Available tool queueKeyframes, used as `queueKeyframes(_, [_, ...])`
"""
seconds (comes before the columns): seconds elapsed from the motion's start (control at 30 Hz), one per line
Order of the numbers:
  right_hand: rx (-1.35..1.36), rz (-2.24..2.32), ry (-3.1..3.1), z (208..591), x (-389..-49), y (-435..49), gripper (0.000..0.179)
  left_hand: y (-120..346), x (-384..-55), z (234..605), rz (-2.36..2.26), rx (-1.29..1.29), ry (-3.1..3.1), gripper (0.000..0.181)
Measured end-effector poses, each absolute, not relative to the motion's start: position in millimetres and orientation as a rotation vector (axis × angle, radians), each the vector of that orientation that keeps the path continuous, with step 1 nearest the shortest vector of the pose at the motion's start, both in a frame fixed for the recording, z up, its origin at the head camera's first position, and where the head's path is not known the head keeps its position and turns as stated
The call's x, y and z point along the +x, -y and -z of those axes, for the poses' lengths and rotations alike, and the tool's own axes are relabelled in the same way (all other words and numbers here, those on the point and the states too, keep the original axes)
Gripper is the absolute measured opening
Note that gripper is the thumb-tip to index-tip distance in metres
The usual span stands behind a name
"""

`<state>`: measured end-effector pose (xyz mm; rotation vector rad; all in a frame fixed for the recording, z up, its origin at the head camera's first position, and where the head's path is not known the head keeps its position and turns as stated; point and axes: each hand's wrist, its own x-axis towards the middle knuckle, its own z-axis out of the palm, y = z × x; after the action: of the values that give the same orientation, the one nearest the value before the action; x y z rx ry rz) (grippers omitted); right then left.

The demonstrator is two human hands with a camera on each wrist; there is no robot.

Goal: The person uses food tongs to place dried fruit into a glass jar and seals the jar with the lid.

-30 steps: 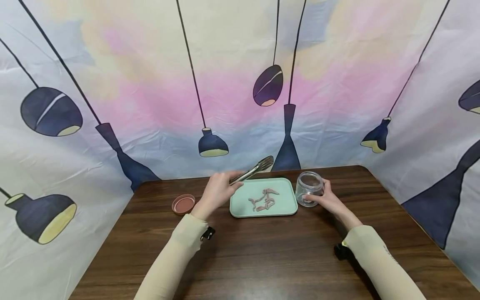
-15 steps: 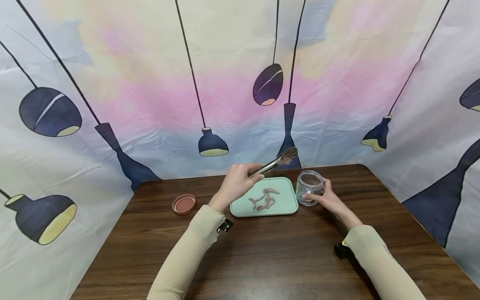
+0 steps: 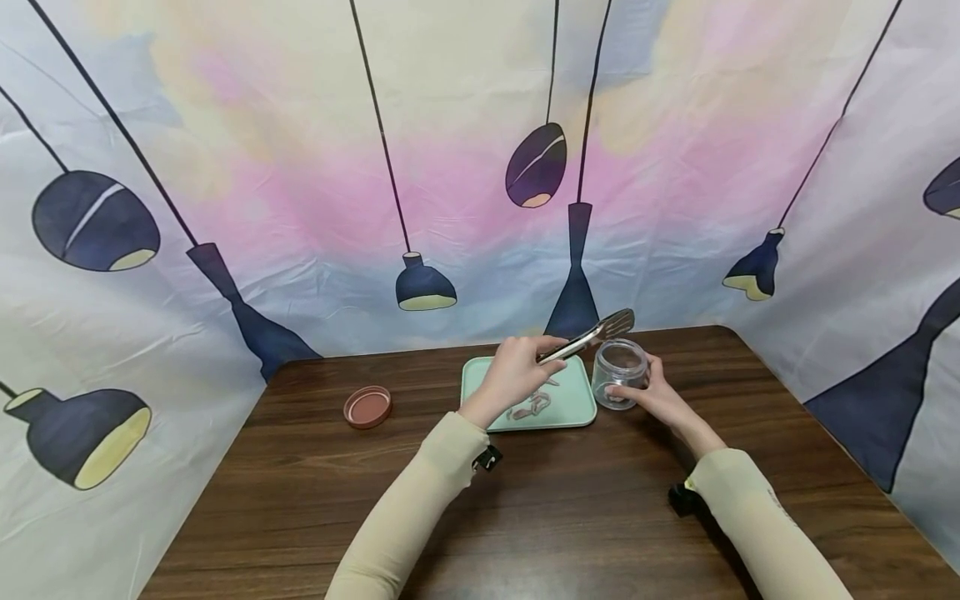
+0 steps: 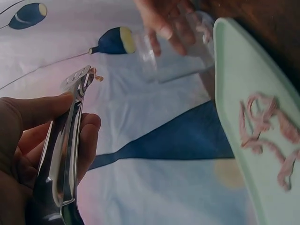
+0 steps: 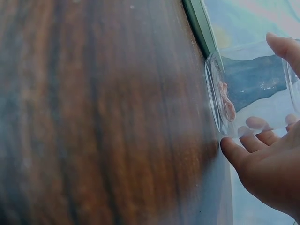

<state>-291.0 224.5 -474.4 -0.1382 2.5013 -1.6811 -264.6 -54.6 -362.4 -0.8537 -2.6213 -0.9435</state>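
Note:
My left hand (image 3: 517, 375) grips metal tongs (image 3: 588, 337) over the pale green tray (image 3: 579, 410), their heads pointing right toward a clear jar (image 3: 611, 375). In the left wrist view, a small pinkish scrap (image 4: 97, 75) sticks out from the tips of the tongs. Several thin pink, meat-like strips (image 4: 262, 117) lie on the tray; in the head view my left hand covers some of them. My right hand (image 3: 660, 400) holds the jar upright on the table, thumb and fingers around its side. One pink piece (image 5: 227, 102) lies at the jar's bottom.
A reddish-brown round lid (image 3: 367, 407) lies on the dark wooden table (image 3: 570, 517), left of the tray. Behind the table's far edge hangs a cloth backdrop (image 3: 315, 192) printed with lamps. The jar stands close to the tray's right edge.
My left hand has moved right across the tray with the tongs, whose heads are now near the jar's mouth. The right hand and jar have stayed in place.

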Motion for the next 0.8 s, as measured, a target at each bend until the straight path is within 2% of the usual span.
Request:
queueKeyframes(0.43, [-0.179, 1.685, -2.468, 477.6, -294.8, -216.3, 0.108, 41.2, -267.9, 389.3, 0.967, -0.777, 2.698, 0.033])
queueKeyframes(0.8, [-0.124, 1.677, -2.482, 476.3, -292.1, -224.9, 0.109, 28.2, -278.0, 402.5, 0.841, -0.862, 2.673, 0.03])
